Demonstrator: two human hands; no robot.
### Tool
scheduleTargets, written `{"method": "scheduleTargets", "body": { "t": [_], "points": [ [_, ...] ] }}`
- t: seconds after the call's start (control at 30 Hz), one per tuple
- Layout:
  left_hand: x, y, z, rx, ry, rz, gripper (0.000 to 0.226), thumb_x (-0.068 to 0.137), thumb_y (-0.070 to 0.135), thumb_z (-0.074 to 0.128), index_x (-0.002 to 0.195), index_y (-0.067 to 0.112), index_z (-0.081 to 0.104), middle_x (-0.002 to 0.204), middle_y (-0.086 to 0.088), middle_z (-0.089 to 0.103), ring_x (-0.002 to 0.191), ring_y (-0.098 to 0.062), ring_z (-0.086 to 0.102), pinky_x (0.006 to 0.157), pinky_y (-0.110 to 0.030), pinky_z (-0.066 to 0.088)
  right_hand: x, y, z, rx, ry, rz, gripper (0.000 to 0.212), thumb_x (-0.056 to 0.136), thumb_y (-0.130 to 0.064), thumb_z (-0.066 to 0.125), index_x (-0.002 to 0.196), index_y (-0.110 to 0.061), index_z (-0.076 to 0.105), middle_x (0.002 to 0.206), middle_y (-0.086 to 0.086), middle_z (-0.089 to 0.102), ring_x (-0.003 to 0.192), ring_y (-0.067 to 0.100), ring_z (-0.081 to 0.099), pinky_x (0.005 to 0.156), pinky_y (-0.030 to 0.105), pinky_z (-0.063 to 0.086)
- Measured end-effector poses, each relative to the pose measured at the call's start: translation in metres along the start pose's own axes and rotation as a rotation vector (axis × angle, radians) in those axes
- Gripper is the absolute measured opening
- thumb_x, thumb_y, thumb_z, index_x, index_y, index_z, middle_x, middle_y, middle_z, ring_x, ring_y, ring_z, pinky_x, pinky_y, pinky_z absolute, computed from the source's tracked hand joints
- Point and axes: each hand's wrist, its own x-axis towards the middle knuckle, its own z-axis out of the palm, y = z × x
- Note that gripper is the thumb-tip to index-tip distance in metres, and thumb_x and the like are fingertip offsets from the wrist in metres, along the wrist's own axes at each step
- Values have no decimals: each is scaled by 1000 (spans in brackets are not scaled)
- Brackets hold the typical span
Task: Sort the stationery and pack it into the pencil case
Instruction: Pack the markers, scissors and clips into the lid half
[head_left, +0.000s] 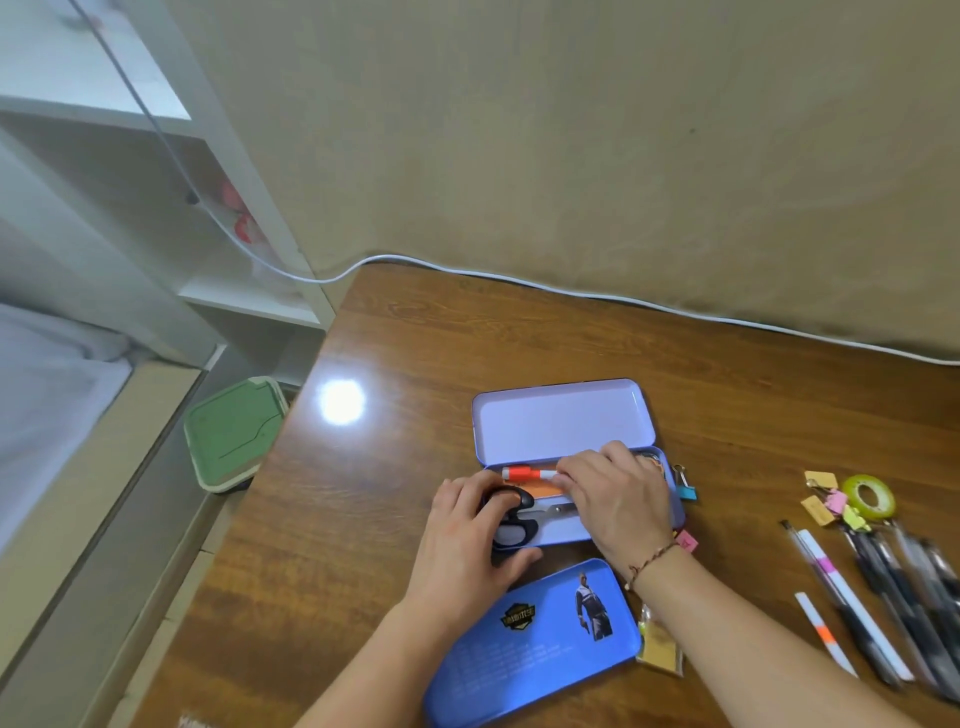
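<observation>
A lilac tin pencil case (558, 415) lies open on the wooden desk, its lid tilted back. Inside lie black-handled scissors (519, 519), an orange card and an orange-and-white marker (527, 473). My left hand (467, 540) rests on the scissors' handles at the case's left end. Over the right half of the tray, my right hand (615, 499) has its fingertips on the marker's right end. Whether the fingers pinch the marker I cannot tell. A second blue tin tray (535, 644) with a printed figure lies nearer to me.
Several pens (852, 597) lie at the desk's right, beside a green tape roll (868, 498) and coloured binder clips (836, 501). A blue clip (685, 488) sits by the case's right end. A white cable (571, 293) runs along the back edge. A green bin (234, 434) stands left.
</observation>
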Motion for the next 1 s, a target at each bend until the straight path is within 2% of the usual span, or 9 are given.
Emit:
{"method": "scheduleTargets", "body": {
  "t": [0.1, 0.27, 0.53, 0.8, 1.0],
  "points": [
    [1, -1, -1, 17, -6, 4, 52, 72, 52, 70, 115, 24, 62, 129, 7, 50, 113, -18, 47, 100, -36, 41, 0, -5, -2, -52, -14, 21, 31, 94, -41, 42, 80, -23, 65, 76, -6, 61, 68, 18, 51, 51, 31, 40],
    [1, -1, -2, 43, -17, 17, 52, 74, 53, 68, 116, 24, 62, 129, 8, 50, 113, -17, 46, 101, -34, 40, 1, -7, -7, -54, -60, 143, 11, 84, -33, 67, 82, -22, 65, 88, 0, 56, 74, 22, 51, 53, 33, 41],
    [1, 0, -2, 43, -20, 12, 51, 75, 53, 67, 117, 24, 62, 129, 8, 50, 115, -18, 46, 103, -36, 39, 1, -4, -6, 55, -112, 150, 8, 82, -31, 66, 88, -27, 63, 91, -6, 53, 79, 18, 50, 62, 34, 43],
    [1, 1, -5, 63, -53, -3, 52, 76, 56, 65, 119, 27, 61, 132, 8, 49, 118, -17, 45, 105, -36, 38, -2, -3, -6, 96, -81, 287, 11, 78, -31, 73, 85, -26, 67, 89, -4, 53, 80, 20, 49, 67, 33, 42],
    [2, 3, -7, 50, -65, -10, 52, 76, 54, 67, 119, 27, 61, 132, 10, 47, 117, -16, 45, 104, -36, 38, -1, -3, -5, 32, -98, 185, 7, 81, -31, 69, 85, -26, 66, 88, -5, 53, 78, 20, 48, 62, 35, 39]
  ]
}}
